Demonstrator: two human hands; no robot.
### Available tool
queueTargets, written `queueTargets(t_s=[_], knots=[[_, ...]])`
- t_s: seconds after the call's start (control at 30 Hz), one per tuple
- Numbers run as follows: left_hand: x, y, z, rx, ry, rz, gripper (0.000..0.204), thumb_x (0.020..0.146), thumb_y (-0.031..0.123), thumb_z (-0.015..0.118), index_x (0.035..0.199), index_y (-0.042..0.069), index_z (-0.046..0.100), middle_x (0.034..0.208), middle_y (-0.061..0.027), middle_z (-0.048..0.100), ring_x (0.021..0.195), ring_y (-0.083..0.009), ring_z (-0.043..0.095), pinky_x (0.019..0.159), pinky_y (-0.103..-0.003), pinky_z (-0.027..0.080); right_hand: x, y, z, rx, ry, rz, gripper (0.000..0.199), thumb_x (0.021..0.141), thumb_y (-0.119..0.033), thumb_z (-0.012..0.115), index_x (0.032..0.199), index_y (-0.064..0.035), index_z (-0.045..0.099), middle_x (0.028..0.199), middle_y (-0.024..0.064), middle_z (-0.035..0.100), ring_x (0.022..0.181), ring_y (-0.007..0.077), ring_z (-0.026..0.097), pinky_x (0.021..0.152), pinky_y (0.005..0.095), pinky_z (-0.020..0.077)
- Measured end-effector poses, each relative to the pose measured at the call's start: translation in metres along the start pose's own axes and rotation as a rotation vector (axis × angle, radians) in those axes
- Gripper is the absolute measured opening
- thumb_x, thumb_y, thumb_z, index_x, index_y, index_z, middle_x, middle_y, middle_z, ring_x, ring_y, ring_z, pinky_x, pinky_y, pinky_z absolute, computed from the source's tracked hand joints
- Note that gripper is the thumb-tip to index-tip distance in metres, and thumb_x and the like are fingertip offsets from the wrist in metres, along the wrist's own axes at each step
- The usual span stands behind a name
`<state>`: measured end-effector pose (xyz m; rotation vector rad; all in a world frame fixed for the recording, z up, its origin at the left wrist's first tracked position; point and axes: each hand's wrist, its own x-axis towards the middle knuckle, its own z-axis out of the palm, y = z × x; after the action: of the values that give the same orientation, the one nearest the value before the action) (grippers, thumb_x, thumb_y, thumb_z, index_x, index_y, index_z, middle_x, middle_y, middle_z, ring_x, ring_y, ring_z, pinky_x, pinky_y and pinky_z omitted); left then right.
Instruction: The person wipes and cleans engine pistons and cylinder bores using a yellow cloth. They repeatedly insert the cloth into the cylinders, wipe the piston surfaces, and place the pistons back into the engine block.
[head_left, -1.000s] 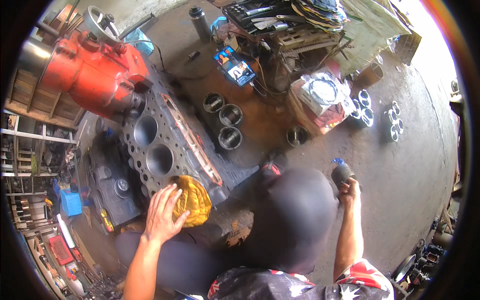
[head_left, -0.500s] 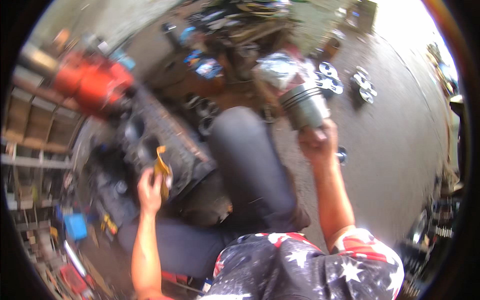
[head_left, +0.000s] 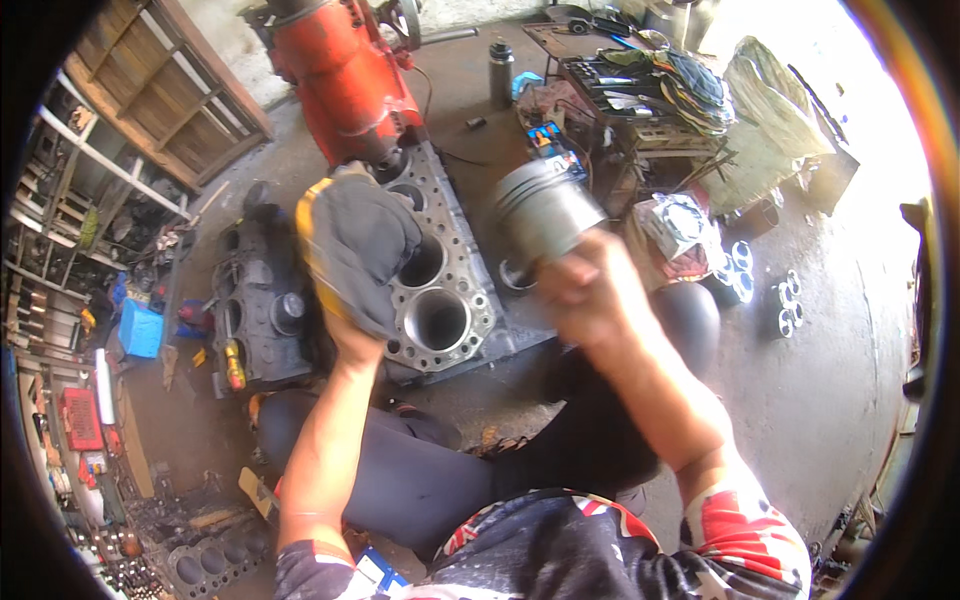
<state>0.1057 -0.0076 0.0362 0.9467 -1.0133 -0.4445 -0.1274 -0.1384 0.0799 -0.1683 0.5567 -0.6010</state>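
Note:
My left hand is closed on a dark grey, cloth-like sheet with a yellow edge; the sheet hides most of my fingers. It hangs over the left side of a grey engine block, whose round cylinder bores face up. My right hand grips a silver piston from its lower end, with the ring grooves near the top. The piston is raised to the right of the block, and motion smears it slightly. A red machine with a thick column stands at the block's far end.
A second dark metal casting lies left of the block, with a yellow screwdriver on it. Farther off are a black bottle, a lit phone and tools on a low table. Shiny round parts rest on the floor at right.
The view has swung left, toward the block. My left hand has moved up and forward with the sheet, which now shows its broad grey face. The piston stays in my right hand.

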Motion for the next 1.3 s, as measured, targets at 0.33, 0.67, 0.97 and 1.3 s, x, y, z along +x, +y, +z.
queueTargets(t_s=[0.33, 0.67, 0.97, 1.3], knots=[[-0.040, 0.007, 0.017, 1.064, -0.394, 0.508, 0.055, 0.107, 0.058, 0.045, 0.130, 0.015, 0.070, 0.136, -0.0133, 0.068, 0.128, -0.0369, 0.063, 0.115, -0.054, 0.042, 0.014, 0.081, -0.014, -0.272, -0.012, 0.400, 0.022, 0.113, -0.020, 0.041, 0.118, -0.0140, 0.062, 0.089, -0.0017, 0.067, 0.052, 0.0058, 0.052, 0.044, 0.0237, 0.0387], [-0.042, 0.004, 0.035, 0.983, -0.355, 0.418, 0.042, 0.108, 0.041, 0.052, 0.121, 0.008, 0.075, 0.126, -0.0125, 0.071, 0.119, -0.0357, 0.066, 0.105, -0.050, 0.049, 0.019, 0.077, -0.032, -0.332, -0.076, 0.403, 0.023, 0.113, -0.023, 0.043, 0.128, -0.0168, 0.059, 0.092, -0.0040, 0.066, 0.056, 0.0026, 0.056, 0.039, 0.0190, 0.0341], [-0.046, 0.006, 0.058, 0.953, -0.352, 0.314, 0.025, 0.099, 0.029, 0.067, 0.109, 0.008, 0.075, 0.104, -0.0064, 0.070, 0.092, -0.0276, 0.060, 0.085, -0.043, 0.045, 0.018, 0.080, -0.052, -0.884, -0.371, -0.092, 0.015, 0.099, -0.008, 0.065, 0.114, -0.0088, 0.065, 0.092, -0.0005, 0.065, 0.078, 0.0083, 0.061, 0.061, 0.0286, 0.0528], [-0.011, 0.004, 0.071, 0.947, -0.256, 0.188, 0.024, 0.103, 0.026, 0.063, 0.099, 0.003, 0.071, 0.087, -0.0108, 0.064, 0.081, -0.0320, 0.058, 0.075, -0.045, 0.044, 0.024, 0.083, -0.052, -1.260, -0.388, -0.160, 0.012, 0.090, -0.004, 0.065, 0.101, 0.0014, 0.065, 0.091, 0.0119, 0.071, 0.089, 0.0201, 0.067, 0.081, 0.0395, 0.0554]])
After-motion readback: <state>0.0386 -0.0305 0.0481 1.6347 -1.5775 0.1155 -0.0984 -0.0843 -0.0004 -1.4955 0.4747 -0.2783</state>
